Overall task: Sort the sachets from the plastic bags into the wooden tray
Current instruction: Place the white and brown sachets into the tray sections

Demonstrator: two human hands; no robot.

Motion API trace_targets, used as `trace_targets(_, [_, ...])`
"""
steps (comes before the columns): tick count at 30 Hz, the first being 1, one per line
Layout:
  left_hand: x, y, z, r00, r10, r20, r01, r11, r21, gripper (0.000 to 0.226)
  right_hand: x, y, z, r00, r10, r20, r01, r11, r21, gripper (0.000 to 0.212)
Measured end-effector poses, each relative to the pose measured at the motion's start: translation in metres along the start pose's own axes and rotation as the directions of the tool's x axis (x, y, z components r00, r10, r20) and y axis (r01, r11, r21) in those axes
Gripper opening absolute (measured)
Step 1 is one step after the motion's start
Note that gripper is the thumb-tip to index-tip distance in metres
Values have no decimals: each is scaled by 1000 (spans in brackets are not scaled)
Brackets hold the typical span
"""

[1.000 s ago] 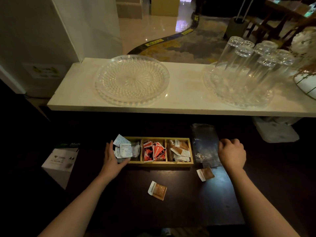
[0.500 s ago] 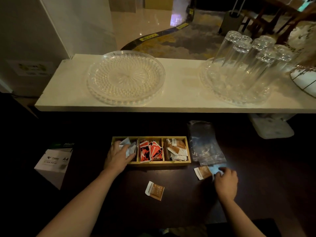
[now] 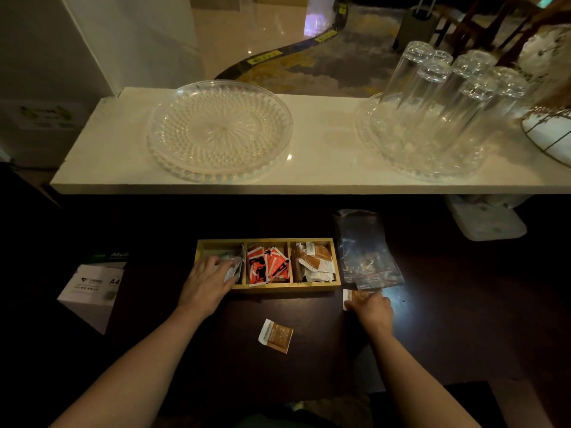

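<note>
A wooden tray [image 3: 284,287] with three compartments sits on the dark table. Its left compartment holds pale grey sachets [image 3: 235,267], the middle one red sachets [image 3: 268,265], the right one brown-and-white sachets [image 3: 315,261]. My left hand [image 3: 206,281] rests in the left compartment, fingers pressing on the grey sachets. My right hand [image 3: 372,310] lies on a brown sachet [image 3: 352,296] on the table just right of the tray's front corner. Another brown sachet [image 3: 276,336] lies loose in front of the tray. A flattened clear plastic bag [image 3: 364,251] lies right of the tray.
A white marble shelf [image 3: 315,168] runs behind the table with a clear glass platter [image 3: 219,131] and a tray of upturned glasses [image 3: 445,100]. An A4 paper box [image 3: 92,288] stands at the left. A white object [image 3: 488,223] sits under the shelf at right.
My left hand pushed the grey sachets down into the left compartment. My right hand left the plastic bag, came toward me and landed on the brown sachet beside the tray.
</note>
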State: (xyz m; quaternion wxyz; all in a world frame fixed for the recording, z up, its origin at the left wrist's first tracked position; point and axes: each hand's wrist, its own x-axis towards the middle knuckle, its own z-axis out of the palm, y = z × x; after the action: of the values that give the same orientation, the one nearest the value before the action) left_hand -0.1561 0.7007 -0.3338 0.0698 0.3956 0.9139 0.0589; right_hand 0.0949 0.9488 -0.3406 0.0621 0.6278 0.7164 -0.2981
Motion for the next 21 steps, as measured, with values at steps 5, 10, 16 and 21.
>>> trace_targets(5, [11, -5, -7, 1000, -30, 8, 29, 999, 15, 40, -18, -11, -1, 971, -141, 194, 116, 984, 135, 19])
trace_targets(10, [13, 9, 1, 995, -102, 14, 103, 990, -93, 51, -79, -44, 17, 741, -482, 467, 483, 866, 129, 7])
trace_targets(16, [10, 10, 6, 992, -40, 117, 52, 993, -102, 74, -108, -67, 67, 651, -623, 433, 752, 609, -254, 34])
trace_targets(21, [5, 4, 6, 998, 7, 70, -7, 1000, -8, 59, -111, -72, 74, 691, -601, 401, 720, 620, -312, 36])
